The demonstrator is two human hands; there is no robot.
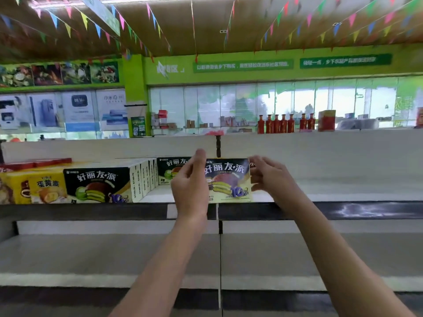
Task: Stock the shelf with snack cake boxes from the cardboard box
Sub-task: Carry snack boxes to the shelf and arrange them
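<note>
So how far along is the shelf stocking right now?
Partly done. A row of dark snack cake boxes already stands on the upper shelf. One more box is held at the shelf edge between the left hand and right hand. Bare shelf remains to its right. The cardboard box is out of view.

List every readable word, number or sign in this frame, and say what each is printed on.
"好丽友·派" and "10": held snack cake box, gripped by left hand and right hand.
"好丽友·派": shelved dark box.
"蛋黄派": yellow box.
"小米": wall poster.
Green wall banners: blurred, unreadable.
Box-side print: too small.
</note>
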